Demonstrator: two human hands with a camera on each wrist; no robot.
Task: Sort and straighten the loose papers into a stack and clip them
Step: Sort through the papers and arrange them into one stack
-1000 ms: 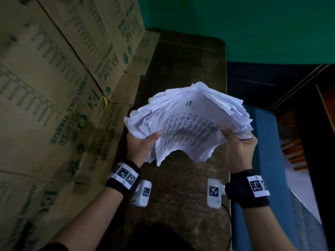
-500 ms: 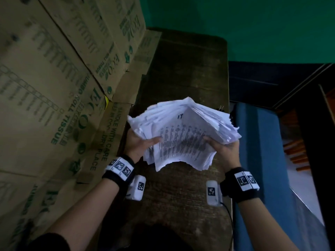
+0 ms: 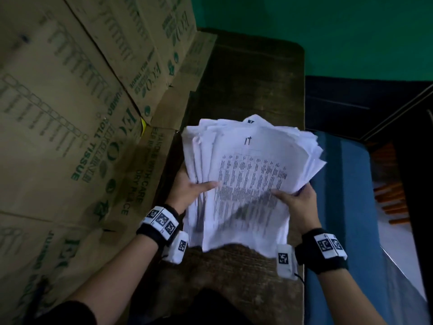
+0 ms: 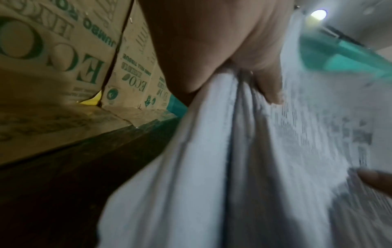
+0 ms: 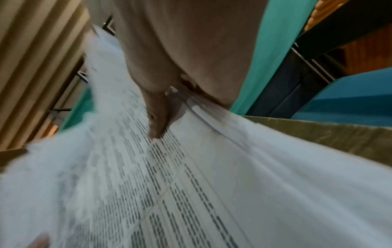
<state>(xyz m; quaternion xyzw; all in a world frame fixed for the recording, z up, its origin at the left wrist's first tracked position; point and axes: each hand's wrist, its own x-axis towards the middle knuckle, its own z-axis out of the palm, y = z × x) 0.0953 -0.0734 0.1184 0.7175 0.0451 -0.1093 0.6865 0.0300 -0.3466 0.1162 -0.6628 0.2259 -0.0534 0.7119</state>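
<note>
A thick, uneven bundle of white printed papers (image 3: 253, 165) with "IT" handwritten on the top sheet hangs over the dark wooden table (image 3: 253, 73). My left hand (image 3: 187, 191) grips its left edge, thumb across the top sheet. My right hand (image 3: 295, 202) grips the right edge, thumb also on top. The sheets are fanned and misaligned, and the near edges droop and blur. In the left wrist view my left hand (image 4: 250, 67) pinches the papers (image 4: 212, 167). In the right wrist view my right hand's thumb (image 5: 159, 117) presses the printed sheet (image 5: 191, 184). No clip is visible.
Tall cardboard boxes (image 3: 77, 113) printed "ECO" and "JUMBO ROLL TISSUE" line the table's left side. A green wall (image 3: 328, 31) stands behind. A blue surface (image 3: 346, 207) runs along the table's right edge, with orange sticks (image 3: 393, 198) beyond it.
The bundle has come down and flattened from a peaked, tent-like fan toward the table. Both hands moved lower and closer to me with it.
</note>
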